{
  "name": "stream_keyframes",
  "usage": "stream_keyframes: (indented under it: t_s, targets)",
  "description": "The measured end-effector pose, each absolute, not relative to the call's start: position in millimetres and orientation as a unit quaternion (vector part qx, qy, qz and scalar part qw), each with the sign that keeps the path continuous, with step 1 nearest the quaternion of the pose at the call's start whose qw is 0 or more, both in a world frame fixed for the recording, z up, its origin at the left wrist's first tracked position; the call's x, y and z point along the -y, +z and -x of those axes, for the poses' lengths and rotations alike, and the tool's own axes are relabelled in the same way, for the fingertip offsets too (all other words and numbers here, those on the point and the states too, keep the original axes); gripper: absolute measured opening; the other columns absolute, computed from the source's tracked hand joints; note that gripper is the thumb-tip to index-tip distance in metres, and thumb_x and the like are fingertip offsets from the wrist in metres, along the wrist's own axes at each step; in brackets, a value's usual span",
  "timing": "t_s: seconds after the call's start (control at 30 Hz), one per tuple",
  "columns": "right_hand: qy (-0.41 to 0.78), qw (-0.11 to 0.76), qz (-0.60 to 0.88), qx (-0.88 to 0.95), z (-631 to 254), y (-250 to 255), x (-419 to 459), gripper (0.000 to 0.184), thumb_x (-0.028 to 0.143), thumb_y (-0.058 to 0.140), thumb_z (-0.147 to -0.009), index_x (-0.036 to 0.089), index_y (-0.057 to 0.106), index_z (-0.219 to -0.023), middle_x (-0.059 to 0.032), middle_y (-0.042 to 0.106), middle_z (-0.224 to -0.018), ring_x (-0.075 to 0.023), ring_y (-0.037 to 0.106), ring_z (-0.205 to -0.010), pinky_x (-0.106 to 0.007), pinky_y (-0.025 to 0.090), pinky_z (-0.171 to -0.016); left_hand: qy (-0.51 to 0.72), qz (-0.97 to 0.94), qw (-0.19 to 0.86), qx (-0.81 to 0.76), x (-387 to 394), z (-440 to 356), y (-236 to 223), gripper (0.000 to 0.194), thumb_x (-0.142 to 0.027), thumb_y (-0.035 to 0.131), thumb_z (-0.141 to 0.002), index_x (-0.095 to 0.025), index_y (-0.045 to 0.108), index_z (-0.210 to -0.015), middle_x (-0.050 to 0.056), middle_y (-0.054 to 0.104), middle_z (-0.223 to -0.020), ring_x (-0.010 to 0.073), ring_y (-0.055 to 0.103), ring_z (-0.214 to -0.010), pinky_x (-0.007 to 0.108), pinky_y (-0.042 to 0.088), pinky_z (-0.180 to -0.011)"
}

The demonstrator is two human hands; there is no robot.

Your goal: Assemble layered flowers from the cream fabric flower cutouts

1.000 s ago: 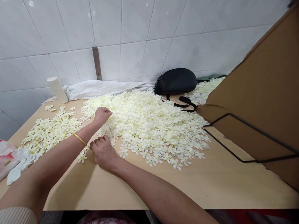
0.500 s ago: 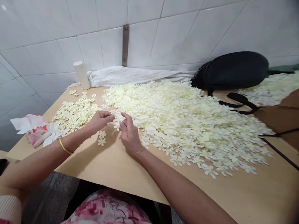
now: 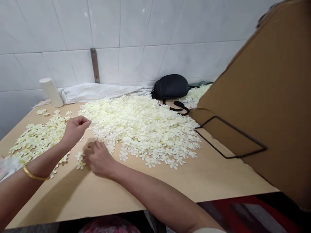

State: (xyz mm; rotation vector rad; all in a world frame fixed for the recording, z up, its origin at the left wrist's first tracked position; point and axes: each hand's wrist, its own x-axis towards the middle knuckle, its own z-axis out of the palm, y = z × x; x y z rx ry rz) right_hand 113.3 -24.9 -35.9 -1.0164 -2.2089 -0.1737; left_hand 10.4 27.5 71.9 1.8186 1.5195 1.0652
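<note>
A big heap of cream-white fabric flower petals [image 3: 143, 124] covers the middle of the tan tabletop [image 3: 170, 181]. A thinner spread of the same flowers [image 3: 36, 137] lies at the left. My left hand [image 3: 74, 129], a gold bangle on its wrist, hovers between the two piles with fingers pinched together; what they hold is too small to make out. My right hand [image 3: 98, 158] rests on the table at the heap's near-left edge, fingers curled, beside two loose flowers [image 3: 80, 160].
A black pouch with a strap [image 3: 171, 87] lies at the back by the tiled wall. A white cylinder [image 3: 51, 92] and white cloth [image 3: 97, 90] sit at the back left. A large cardboard sheet [image 3: 267, 106] with a black wire frame [image 3: 230, 136] stands at right.
The camera swung back and to the right. My hands, close together half a second ago, have parted: the right has dropped to the table, the left has moved left.
</note>
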Motion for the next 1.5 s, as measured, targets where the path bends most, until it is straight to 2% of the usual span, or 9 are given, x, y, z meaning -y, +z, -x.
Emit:
stream_keyframes:
  t_s: [0.23, 0.4, 0.53, 0.77, 0.87, 0.93, 1.03, 1.27, 1.5]
  targets:
    - [-0.08, 0.282, 0.392, 0.872, -108.6, -41.7, 21.1, 0.026, 0.032, 0.043, -0.086, 0.015, 0.062, -0.093, -0.0128, 0.058, -0.101, -0.0265, 0.048, -0.091, -0.038, 0.038, -0.074, 0.296, -0.789, 0.201, -0.5, -57.6, -100.2, 70.5, 0.017, -0.027, 0.052, -0.069, -0.016, 0.053, -0.056, 0.0, 0.05, -0.052, 0.0121, 0.043, -0.049, 0.026, 0.032, -0.05]
    - [-0.035, 0.247, 0.399, 0.882, -111.3, -33.1, 15.4, 0.023, 0.03, 0.046, -0.086, 0.015, 0.063, -0.089, -0.0118, 0.06, -0.106, -0.0277, 0.049, -0.1, -0.043, 0.038, -0.085, 0.294, -0.781, 0.226, -0.502, -83.1, -146.1, 59.9, 0.015, -0.024, 0.053, -0.069, -0.017, 0.052, -0.056, 0.0, 0.049, -0.052, 0.0134, 0.046, -0.053, 0.026, 0.033, -0.052]
    - [0.026, 0.229, 0.388, 0.893, -113.5, -24.9, 10.7, 0.023, 0.028, 0.044, -0.087, 0.017, 0.062, -0.095, -0.0104, 0.061, -0.109, -0.0278, 0.048, -0.106, -0.046, 0.036, -0.09, 0.317, -0.778, 0.221, -0.495, -88.3, -153.5, 53.1, 0.014, -0.026, 0.054, -0.07, -0.016, 0.054, -0.061, 0.0, 0.05, -0.055, 0.0126, 0.045, -0.055, 0.026, 0.033, -0.053]
    - [-0.016, 0.269, 0.408, 0.872, -117.7, -32.9, 8.7, 0.032, 0.036, 0.04, -0.09, 0.014, 0.061, -0.099, -0.0144, 0.058, -0.107, -0.0276, 0.045, -0.102, -0.041, 0.034, -0.084, 0.374, -0.782, 0.215, -0.45, -69.9, -105.4, 57.4, 0.013, -0.023, 0.055, -0.069, -0.014, 0.055, -0.06, -0.002, 0.047, -0.053, 0.0093, 0.039, -0.052, 0.024, 0.032, -0.053]
    - [-0.036, 0.291, 0.387, 0.874, -123.2, -35.0, 13.7, 0.029, 0.034, 0.042, -0.089, 0.013, 0.062, -0.095, -0.0139, 0.058, -0.1, -0.026, 0.044, -0.096, -0.039, 0.032, -0.081, 0.411, -0.756, 0.202, -0.468, -56.6, -63.7, 58.1, 0.014, -0.022, 0.055, -0.069, -0.014, 0.054, -0.058, -0.003, 0.046, -0.053, 0.009, 0.039, -0.054, 0.023, 0.034, -0.055]
    - [-0.053, 0.292, 0.377, 0.877, -129.4, -36.0, 16.1, 0.022, 0.024, 0.043, -0.087, 0.012, 0.062, -0.089, -0.0138, 0.059, -0.095, -0.0258, 0.043, -0.094, -0.038, 0.032, -0.079, 0.423, -0.738, 0.183, -0.492, -44.2, -31.0, 54.0, 0.014, -0.023, 0.054, -0.07, -0.014, 0.054, -0.059, -0.002, 0.049, -0.056, 0.0095, 0.042, -0.056, 0.023, 0.035, -0.057]
    - [-0.099, 0.302, 0.381, 0.868, -141.5, -40.7, 12.3, 0.018, 0.011, 0.047, -0.079, 0.012, 0.062, -0.089, -0.0131, 0.058, -0.092, -0.0245, 0.042, -0.089, -0.037, 0.031, -0.076, 0.393, -0.733, 0.146, -0.535, -17.0, 18.1, 42.1, 0.016, -0.025, 0.052, -0.074, -0.014, 0.056, -0.064, 0.0, 0.056, -0.064, 0.0114, 0.048, -0.062, 0.025, 0.039, -0.062]
    - [-0.219, 0.299, 0.475, 0.798, -165.3, -44.2, 3.2, 0.023, 0.006, 0.043, -0.076, 0.016, 0.061, -0.088, -0.014, 0.056, -0.09, -0.0284, 0.041, -0.093, -0.041, 0.028, -0.076, 0.272, -0.812, 0.017, -0.516, 58.9, 81.6, 9.4, 0.02, -0.027, 0.048, -0.082, -0.016, 0.061, -0.071, 0.007, 0.062, -0.074, 0.0189, 0.052, -0.08, 0.034, 0.044, -0.077]
    - [-0.15, 0.335, 0.417, 0.831, -145.5, -25.8, 29.5, 0.017, 0.012, 0.045, -0.082, 0.017, 0.06, -0.088, -0.0102, 0.059, -0.091, -0.0247, 0.043, -0.094, -0.038, 0.031, -0.078, 0.254, -0.891, -0.053, -0.372, 77.8, 74.1, -11.5, 0.022, -0.011, 0.044, -0.083, -0.016, 0.061, -0.095, 0.009, 0.066, -0.102, 0.0206, 0.054, -0.103, 0.04, 0.043, -0.095]
